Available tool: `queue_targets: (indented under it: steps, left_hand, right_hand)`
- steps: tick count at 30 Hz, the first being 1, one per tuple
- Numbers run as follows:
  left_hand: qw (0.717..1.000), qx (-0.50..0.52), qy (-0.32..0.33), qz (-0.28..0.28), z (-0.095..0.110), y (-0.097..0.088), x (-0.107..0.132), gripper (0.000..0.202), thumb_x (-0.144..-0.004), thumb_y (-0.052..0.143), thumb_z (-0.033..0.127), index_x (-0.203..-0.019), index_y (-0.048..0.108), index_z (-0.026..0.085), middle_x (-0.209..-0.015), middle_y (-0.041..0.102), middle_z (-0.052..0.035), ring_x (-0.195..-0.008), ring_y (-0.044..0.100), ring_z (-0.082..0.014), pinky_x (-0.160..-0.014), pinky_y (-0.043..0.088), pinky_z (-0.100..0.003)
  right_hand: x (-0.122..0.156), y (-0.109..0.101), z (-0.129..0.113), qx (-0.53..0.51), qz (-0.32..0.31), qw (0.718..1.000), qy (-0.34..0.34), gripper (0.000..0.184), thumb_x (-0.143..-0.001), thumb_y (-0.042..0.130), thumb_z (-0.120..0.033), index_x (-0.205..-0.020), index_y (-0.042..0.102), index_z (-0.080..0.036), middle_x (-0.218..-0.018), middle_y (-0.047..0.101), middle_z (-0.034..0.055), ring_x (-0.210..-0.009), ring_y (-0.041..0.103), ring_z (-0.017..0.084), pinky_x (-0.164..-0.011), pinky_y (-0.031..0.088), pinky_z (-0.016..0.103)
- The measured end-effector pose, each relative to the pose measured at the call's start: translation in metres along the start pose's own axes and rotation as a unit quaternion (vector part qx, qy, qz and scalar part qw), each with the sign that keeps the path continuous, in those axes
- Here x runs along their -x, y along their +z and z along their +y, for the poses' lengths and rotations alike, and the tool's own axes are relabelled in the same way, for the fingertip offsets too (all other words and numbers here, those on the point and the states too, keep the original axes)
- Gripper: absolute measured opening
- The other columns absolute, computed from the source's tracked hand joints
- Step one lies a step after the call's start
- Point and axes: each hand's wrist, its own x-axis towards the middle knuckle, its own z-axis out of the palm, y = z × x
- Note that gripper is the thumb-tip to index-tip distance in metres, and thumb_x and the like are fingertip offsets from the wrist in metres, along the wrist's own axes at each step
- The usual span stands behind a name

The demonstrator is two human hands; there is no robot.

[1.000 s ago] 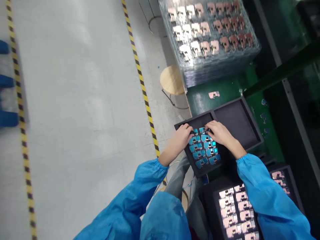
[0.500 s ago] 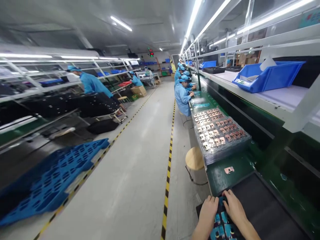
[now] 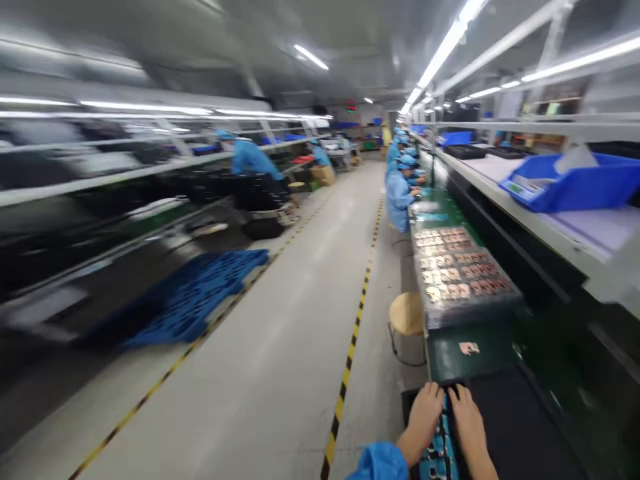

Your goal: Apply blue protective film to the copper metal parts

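Observation:
At the bottom right, my left hand (image 3: pixel 425 415) and my right hand (image 3: pixel 468 417) work close together over a black tray (image 3: pixel 409 401). Small flat turquoise-blue parts (image 3: pixel 438 448) lie in rows in it, between and below my hands. The fingers of both hands are bent down and drawn together at the tray's far end, where blue shows between the fingertips. What exactly they pinch is hidden and blurred. A blue sleeve (image 3: pixel 383 461) covers my left forearm. Right of my hands lies a dark flat sheet or tray (image 3: pixel 525 420).
On the green bench (image 3: pixel 450 357) lies one loose copper-coloured piece (image 3: pixel 469 348). Beyond it stands a stack of clear trays (image 3: pixel 470 310) with many such pieces. A blue bin (image 3: pixel 585 187) sits on the shelf. A stool (image 3: pixel 407 313) stands left. Co-workers in blue (image 3: pixel 399 200) sit farther along.
My view has turned left, so the aisle and benches appear shifted right. Both hands stay at the tray with the blue parts, and my left sleeve has come into view.

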Motion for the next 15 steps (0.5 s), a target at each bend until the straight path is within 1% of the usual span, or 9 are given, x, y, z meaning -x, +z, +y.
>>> queue_targets:
  steps: [1, 3, 6, 8, 10, 12, 14, 15]
  left_hand:
    - [1.000, 0.009, -0.005, -0.001, 0.003, 0.000, 0.002, 0.044, -0.091, 0.058, 0.005, -0.130, 0.074, 0.018, -0.128, 0.075, -0.0164, -0.125, 0.073, -0.0339, -0.107, 0.061, -0.049]
    - [1.000, 0.024, 0.007, 0.016, 0.005, 0.004, 0.005, 0.054, -0.088, 0.063, 0.011, -0.141, 0.070, 0.019, -0.135, 0.074, -0.0184, -0.127, 0.072, -0.0348, -0.110, 0.061, -0.051]
    - [0.996, 0.016, 0.050, 0.070, 0.005, 0.019, 0.013, 0.077, -0.087, 0.063, 0.020, -0.164, 0.052, 0.015, -0.153, 0.065, -0.0250, -0.142, 0.064, -0.0382, -0.119, 0.055, -0.059]
    - [0.994, -0.003, 0.060, 0.091, 0.006, 0.028, 0.021, 0.087, -0.087, 0.060, 0.023, -0.171, 0.041, 0.013, -0.161, 0.059, -0.0259, -0.153, 0.055, -0.0371, -0.123, 0.051, -0.061]
    - [0.992, -0.014, 0.063, 0.106, 0.007, 0.033, 0.028, 0.087, -0.090, 0.055, 0.025, -0.173, 0.037, 0.011, -0.167, 0.053, -0.0241, -0.161, 0.045, -0.0338, -0.127, 0.048, -0.060]
    - [0.990, -0.014, 0.067, 0.122, 0.007, 0.034, 0.034, 0.082, -0.095, 0.048, 0.026, -0.173, 0.036, 0.006, -0.173, 0.046, -0.0223, -0.167, 0.034, -0.0300, -0.133, 0.043, -0.055]
    - [0.989, -0.014, 0.074, 0.127, 0.005, 0.035, 0.039, 0.078, -0.099, 0.044, 0.029, -0.172, 0.034, 0.002, -0.178, 0.037, -0.0205, -0.170, 0.025, -0.0271, -0.136, 0.038, -0.048]
    - [0.989, -0.016, 0.075, 0.125, 0.004, 0.035, 0.042, 0.078, -0.101, 0.043, 0.030, -0.172, 0.034, 0.000, -0.180, 0.034, -0.0197, -0.171, 0.022, -0.0265, -0.136, 0.036, -0.047]
  right_hand:
    - [0.001, 0.007, 0.007, 0.001, 0.011, 1.000, -0.010, 0.064, -0.083, 0.044, -0.008, -0.130, 0.078, -0.033, -0.139, 0.077, 0.0100, -0.136, 0.071, 0.035, -0.106, 0.064, 0.047]
    - [-0.003, 0.025, 0.023, -0.007, 0.029, 0.999, -0.043, 0.063, -0.078, 0.047, -0.014, -0.129, 0.079, -0.033, -0.138, 0.078, 0.0115, -0.138, 0.069, 0.039, -0.105, 0.064, 0.053]
    - [-0.009, 0.054, 0.042, -0.025, 0.041, 0.994, -0.095, 0.064, -0.073, 0.049, -0.020, -0.125, 0.081, -0.038, -0.133, 0.080, 0.0089, -0.141, 0.067, 0.041, -0.112, 0.061, 0.057]
    - [-0.008, 0.066, 0.049, -0.024, 0.051, 0.992, -0.113, 0.063, -0.073, 0.048, -0.022, -0.123, 0.082, -0.038, -0.130, 0.080, 0.0087, -0.140, 0.067, 0.042, -0.115, 0.059, 0.058]
    - [-0.004, 0.072, 0.051, -0.014, 0.063, 0.991, -0.119, 0.062, -0.077, 0.045, -0.021, -0.125, 0.082, -0.033, -0.134, 0.079, 0.0123, -0.142, 0.065, 0.044, -0.117, 0.057, 0.060]
    - [0.000, 0.074, 0.051, -0.005, 0.063, 0.990, -0.125, 0.062, -0.080, 0.044, -0.021, -0.131, 0.081, -0.028, -0.142, 0.076, 0.0155, -0.147, 0.060, 0.045, -0.120, 0.054, 0.062]
    - [0.004, 0.074, 0.050, 0.000, 0.050, 0.991, -0.125, 0.064, -0.082, 0.047, -0.022, -0.136, 0.078, -0.029, -0.149, 0.071, 0.0146, -0.153, 0.055, 0.045, -0.122, 0.051, 0.063]
    - [0.005, 0.073, 0.048, 0.002, 0.041, 0.992, -0.121, 0.065, -0.082, 0.048, -0.022, -0.139, 0.077, -0.030, -0.152, 0.069, 0.0134, -0.155, 0.053, 0.044, -0.123, 0.050, 0.062]
